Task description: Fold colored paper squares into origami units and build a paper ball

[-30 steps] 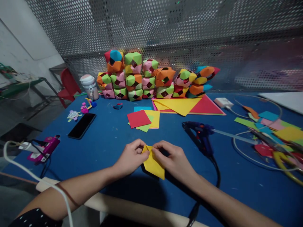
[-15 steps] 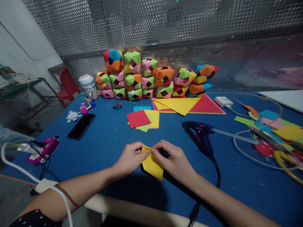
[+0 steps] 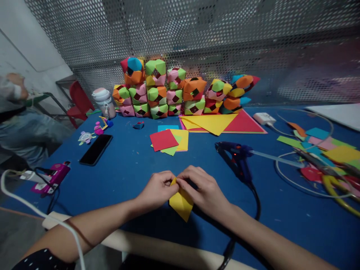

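A folded piece of yellow paper (image 3: 181,204) is held above the front middle of the blue table, its lower corner pointing down. My left hand (image 3: 159,189) pinches its upper left edge between thumb and fingers. At the top edge, my right hand (image 3: 206,189) also pinches the paper, its thumb close to my left thumb. Beyond my hands lie loose squares, with a red square (image 3: 164,140) on top of yellow, green and blue ones. The fingertips partly hide the paper's upper end.
Stacked folded-paper shapes (image 3: 157,96) line the back. To the right are a glue gun (image 3: 240,159) with its cable, yellow-handled scissors (image 3: 334,191) and paper scraps. A phone (image 3: 96,150) and purple power strip (image 3: 52,179) lie left. A person (image 3: 22,120) is at the far left.
The yellow paper has tilted, its lower corner now further down and left. My fingers have shifted slightly at its top. A person has come into view at the far left.
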{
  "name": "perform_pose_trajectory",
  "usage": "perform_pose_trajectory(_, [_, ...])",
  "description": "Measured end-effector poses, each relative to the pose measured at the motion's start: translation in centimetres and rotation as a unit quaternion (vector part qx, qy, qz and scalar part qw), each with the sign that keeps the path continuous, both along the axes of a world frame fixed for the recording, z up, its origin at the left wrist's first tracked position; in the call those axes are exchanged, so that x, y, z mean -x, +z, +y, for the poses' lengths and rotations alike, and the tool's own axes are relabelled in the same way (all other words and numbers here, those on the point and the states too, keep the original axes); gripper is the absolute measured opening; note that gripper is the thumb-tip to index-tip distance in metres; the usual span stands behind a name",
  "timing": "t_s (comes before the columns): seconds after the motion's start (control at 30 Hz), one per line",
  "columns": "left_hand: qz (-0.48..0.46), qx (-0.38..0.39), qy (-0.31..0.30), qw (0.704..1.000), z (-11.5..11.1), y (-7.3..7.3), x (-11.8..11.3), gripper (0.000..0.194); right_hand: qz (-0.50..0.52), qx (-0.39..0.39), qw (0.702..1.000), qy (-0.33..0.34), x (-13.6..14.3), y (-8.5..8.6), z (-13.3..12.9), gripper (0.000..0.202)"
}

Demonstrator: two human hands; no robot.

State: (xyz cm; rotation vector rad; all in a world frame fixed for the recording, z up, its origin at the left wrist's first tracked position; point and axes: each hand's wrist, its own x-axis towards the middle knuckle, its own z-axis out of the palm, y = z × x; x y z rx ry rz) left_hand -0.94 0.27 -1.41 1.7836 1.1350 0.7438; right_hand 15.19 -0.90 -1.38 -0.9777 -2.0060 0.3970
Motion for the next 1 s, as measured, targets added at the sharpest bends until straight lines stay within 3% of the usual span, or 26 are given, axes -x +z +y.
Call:
perform_pose_trajectory(0.33, [-0.118, 0.095, 0.09, 0.984, 0.4, 0.91, 0.14, 0.015, 0.012, 0.069, 0.996, -0.059, -0.29, -0.46, 0.36, 0.012])
perform_pose_trajectory(0.6, [-0.133, 0.11, 0.108, 0.979, 0.4, 0.75, 0.1, 0.014, 0.028, 0.066, 0.996, -0.047, -0.47, -0.42, 0.51, 0.015])
perform_pose_trajectory(0.8, [-0.161, 0.131, 0.093, 0.974, 0.45, 0.89, 0.04, 0.015, 0.035, 0.009, 0.999, -0.035, -0.57, -0.65, 0.64, 0.016])
perform_pose_trajectory(1.0, [-0.094, 0.093, 0.07, 0.989, 0.54, 0.7, 0.39, 0.015, 0.026, 0.008, 0.999, -0.032, -0.29, -0.77, 0.83, 0.012])
